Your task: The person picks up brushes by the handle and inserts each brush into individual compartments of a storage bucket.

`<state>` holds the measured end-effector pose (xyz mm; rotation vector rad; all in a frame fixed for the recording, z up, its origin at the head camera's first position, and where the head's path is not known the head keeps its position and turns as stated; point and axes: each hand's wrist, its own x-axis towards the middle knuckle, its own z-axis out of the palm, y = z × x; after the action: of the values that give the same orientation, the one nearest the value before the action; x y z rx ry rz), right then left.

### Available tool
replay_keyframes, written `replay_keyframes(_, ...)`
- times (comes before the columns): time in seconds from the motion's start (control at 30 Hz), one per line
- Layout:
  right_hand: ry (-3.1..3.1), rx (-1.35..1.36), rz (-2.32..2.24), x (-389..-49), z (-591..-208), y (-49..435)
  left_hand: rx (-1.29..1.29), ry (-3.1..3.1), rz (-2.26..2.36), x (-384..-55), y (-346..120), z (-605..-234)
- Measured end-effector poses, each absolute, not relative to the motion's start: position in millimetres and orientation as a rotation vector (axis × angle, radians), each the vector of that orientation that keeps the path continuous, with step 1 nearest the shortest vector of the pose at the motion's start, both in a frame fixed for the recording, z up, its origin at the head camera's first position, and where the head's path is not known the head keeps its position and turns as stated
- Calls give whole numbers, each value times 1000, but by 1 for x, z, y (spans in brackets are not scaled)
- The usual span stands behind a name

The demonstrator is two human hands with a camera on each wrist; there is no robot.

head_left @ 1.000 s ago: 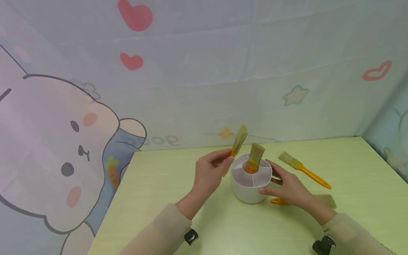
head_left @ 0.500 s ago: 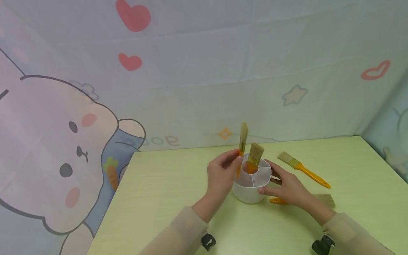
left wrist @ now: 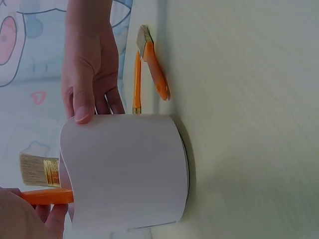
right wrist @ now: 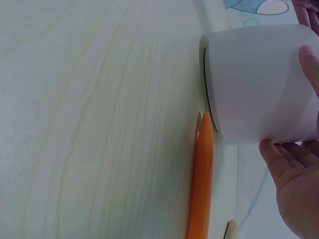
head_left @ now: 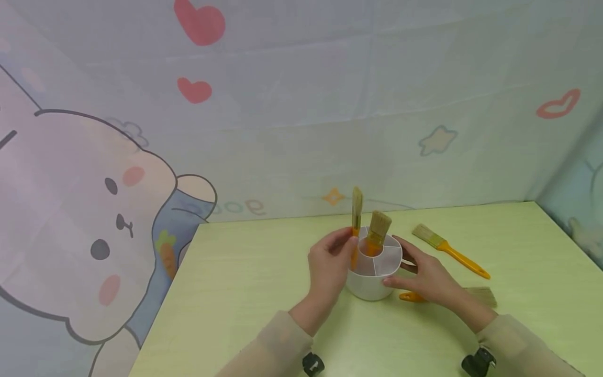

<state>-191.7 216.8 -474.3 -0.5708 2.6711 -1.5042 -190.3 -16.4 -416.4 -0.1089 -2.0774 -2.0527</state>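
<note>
My left hand (head_left: 328, 264) pinches a paintbrush (head_left: 357, 207) by its orange handle, bristles up. Its handle reaches down inside the rim of a white divided organizer (head_left: 369, 289), at the left compartment; the lower end is hidden by the wall in the left wrist view. A second paintbrush (head_left: 379, 226) stands bristles up, leaning slightly, in the round centre compartment. On the organizer's right side, my right hand (head_left: 426, 275) grips the wall, thumb at the front and fingers behind. The organizer's white wall (right wrist: 259, 84) fills much of the right wrist view.
Right of the organizer, one paintbrush (head_left: 464, 261) lies slanted on the pale yellow-green table (head_left: 245, 277). Another paintbrush (head_left: 481, 296) lies nearer, partly under the right wrist. A printed cloth (head_left: 292, 157) hangs along the table's back edge.
My left hand has moved right with its paintbrush, from beside the organizer to over the left compartment; the brush turned upright and then sank lower. The right hand keeps its hold.
</note>
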Motion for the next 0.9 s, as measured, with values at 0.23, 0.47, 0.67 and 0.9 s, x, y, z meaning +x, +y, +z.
replay_keyframes(0.23,2674,-569,-1499,-192,-474,217,-89,-2143,-1960,-188,-14,-421)
replay_keyframes(0.47,2674,-563,-1499,-191,-473,217,-136,-2181,-1876,-185,-12,-424)
replay_keyframes(0.67,2671,-564,-1505,-191,-474,218,-172,-2202,-1781,-183,-13,-428)
replay_keyframes(0.9,2677,-561,-1492,-192,-474,216,-167,-2224,-1724,-182,-15,-428)
